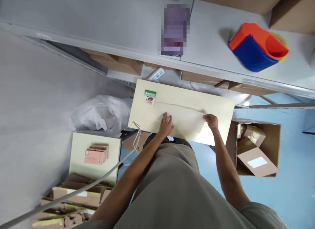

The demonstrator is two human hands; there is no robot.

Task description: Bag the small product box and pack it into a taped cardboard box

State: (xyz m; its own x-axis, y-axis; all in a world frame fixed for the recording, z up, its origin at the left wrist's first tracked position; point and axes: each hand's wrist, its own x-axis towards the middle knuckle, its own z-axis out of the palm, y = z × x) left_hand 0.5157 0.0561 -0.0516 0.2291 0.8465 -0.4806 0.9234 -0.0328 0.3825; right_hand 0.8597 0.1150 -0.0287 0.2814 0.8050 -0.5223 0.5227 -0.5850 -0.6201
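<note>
A thin white sheet (184,115), its material unclear, lies across the pale yellow tabletop (219,104). My left hand (166,125) rests flat with spread fingers on the near left part of the sheet. At the far right corner, my right hand (211,120) pinches the sheet's edge between closed fingers. A small booklet or card pack (149,97) with a green top band and a dark red picture lies just past the sheet's left end.
A clear plastic bag (102,114) bulges left of the table, above a side table with pink booklets (96,154). Flattened cardboard (76,196) is stacked lower left. An open carton (277,147) stands right. The shelf ahead holds an orange-and-blue holder (257,48). A cable (98,180) crosses lower left.
</note>
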